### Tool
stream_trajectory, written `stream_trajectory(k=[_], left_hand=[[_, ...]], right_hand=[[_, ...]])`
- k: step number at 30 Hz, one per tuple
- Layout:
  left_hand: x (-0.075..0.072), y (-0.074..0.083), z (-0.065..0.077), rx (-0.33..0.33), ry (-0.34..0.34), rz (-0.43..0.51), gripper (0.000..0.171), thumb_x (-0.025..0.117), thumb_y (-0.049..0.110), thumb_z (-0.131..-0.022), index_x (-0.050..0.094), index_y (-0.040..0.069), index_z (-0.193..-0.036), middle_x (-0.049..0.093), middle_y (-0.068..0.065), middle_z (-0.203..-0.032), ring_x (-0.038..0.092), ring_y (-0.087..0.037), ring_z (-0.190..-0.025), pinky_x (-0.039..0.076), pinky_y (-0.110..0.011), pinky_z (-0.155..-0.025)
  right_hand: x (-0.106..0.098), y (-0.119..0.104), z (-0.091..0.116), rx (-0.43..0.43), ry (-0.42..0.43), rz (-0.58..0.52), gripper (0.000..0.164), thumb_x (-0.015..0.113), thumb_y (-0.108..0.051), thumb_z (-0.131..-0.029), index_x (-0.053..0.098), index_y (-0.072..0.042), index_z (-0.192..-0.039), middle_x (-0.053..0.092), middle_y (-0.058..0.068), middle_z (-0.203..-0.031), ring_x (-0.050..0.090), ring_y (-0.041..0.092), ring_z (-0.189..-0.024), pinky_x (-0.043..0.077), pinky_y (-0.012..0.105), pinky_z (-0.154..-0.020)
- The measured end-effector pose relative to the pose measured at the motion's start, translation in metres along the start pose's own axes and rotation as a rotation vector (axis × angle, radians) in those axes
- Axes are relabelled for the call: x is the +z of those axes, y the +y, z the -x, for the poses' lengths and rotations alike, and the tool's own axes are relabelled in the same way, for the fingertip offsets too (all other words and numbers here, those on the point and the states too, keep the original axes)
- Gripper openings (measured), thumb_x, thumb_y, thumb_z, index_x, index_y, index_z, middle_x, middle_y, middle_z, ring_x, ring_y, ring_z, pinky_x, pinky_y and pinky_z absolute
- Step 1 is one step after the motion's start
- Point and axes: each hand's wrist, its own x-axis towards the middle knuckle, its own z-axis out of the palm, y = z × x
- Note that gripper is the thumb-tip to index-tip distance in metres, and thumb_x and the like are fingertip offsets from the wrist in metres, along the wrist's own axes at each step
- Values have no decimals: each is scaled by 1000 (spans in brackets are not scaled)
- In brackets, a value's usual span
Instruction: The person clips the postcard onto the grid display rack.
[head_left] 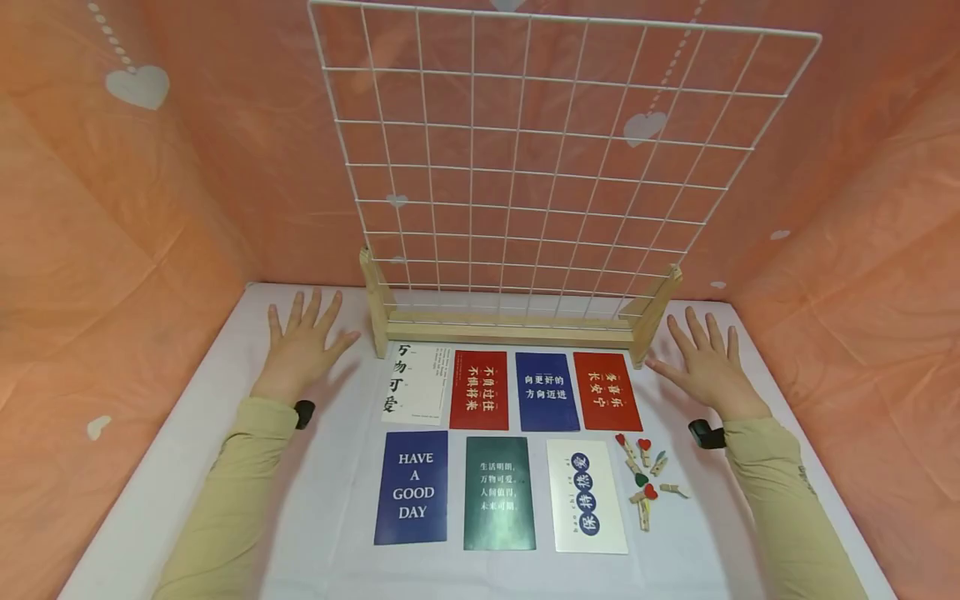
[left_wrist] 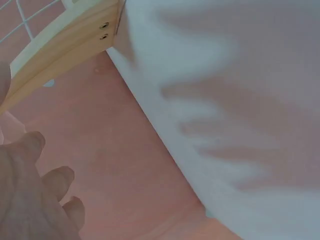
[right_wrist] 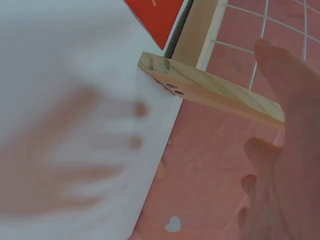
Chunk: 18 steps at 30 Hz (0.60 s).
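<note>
My left hand (head_left: 298,354) is spread over the left side of the white table, fingers extended, holding nothing. Its thumb points toward the wooden stand (head_left: 510,333), which carries an upright white wire grid (head_left: 525,158). On the other side my right hand (head_left: 705,367) is likewise spread, its thumb near the stand's right foot (right_wrist: 210,90). Between the hands lie two rows of cards, among them a red card (head_left: 606,392), a blue English card (head_left: 411,487), a green card (head_left: 498,493) and a white card (head_left: 588,496). Several small wooden clothespins (head_left: 643,517) with hearts lie right of the cards.
The white tabletop (head_left: 322,517) ends at an orange-pink curtain (head_left: 255,167) with white hearts, which encloses the back and both sides. The grid leans up high behind the cards. In both wrist views, finger shadows fall on the table.
</note>
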Motion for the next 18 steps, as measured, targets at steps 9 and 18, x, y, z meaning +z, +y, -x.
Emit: stream_trajectory(k=[9,18], left_hand=[[-9,-7,-1,10,-138,204,80,46,54,-96,24,-1,-149,8,-33,-152,-3,-54,-137,-7,-70,-105],[-19,-9,6,21,-162,411,73,51,46,-97,30,-3,-147,17,-33,-150,13,-51,-137,13,-66,-108]], right_hand=[[-7,5,-1,-118,97,26,66,66,-35,-88,45,6,-136,30,33,-143,12,52,-135,0,67,-108],[-15,5,-2,-188,88,-155,51,63,-23,-93,50,12,-128,50,34,-127,40,51,-121,30,63,-102]])
